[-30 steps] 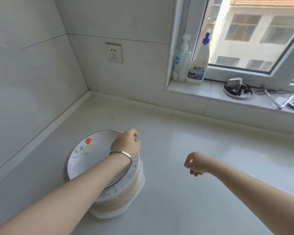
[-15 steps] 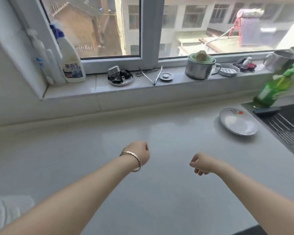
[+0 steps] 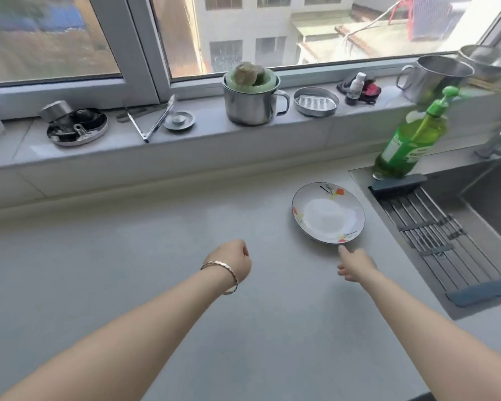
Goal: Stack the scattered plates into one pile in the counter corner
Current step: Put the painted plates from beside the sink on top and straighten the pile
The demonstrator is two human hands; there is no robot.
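Left hand [image 3: 232, 263]: nearest, hanging over the counter [image 3: 145, 250] well left of the plate; fingers curled into a fist, holding nothing.
Bracelet [image 3: 225, 275]: thin metal band on the left wrist.
Right hand [image 3: 356, 266]: just on the near side of the plate, fingers stretched out and spread, gripping nothing; the forefinger tip lies at the plate's near rim, and I cannot tell whether it touches.
Plate [image 3: 328, 213]: the task's thing, lying flat on the counter by itself; white with a thin dark rim and small orange and yellow flower marks round the border.
Drain rack [image 3: 437, 230]: slatted mat just right of the plate, laid across the sink [image 3: 492, 198].
Green bottle [image 3: 408, 141]: pump-top bottle of green liquid, beyond the plate and to its right, on the sink's edge; its label carries writing too blurred to read.
Steel mug [image 3: 253, 104]: on the sill beyond the plate and a little left; a green liner and rounded scrubbing pads sit in it.
Shallow steel dish [image 3: 315, 101]: on the sill straight beyond the plate, a ribbed silvery piece inside.
Tongs [image 3: 154, 120]: on the sill far left of the plate, beside a small round lid [image 3: 179, 120].
Round steel tray [image 3: 77, 126]: farthest left of the plate, holding dark metal bits.
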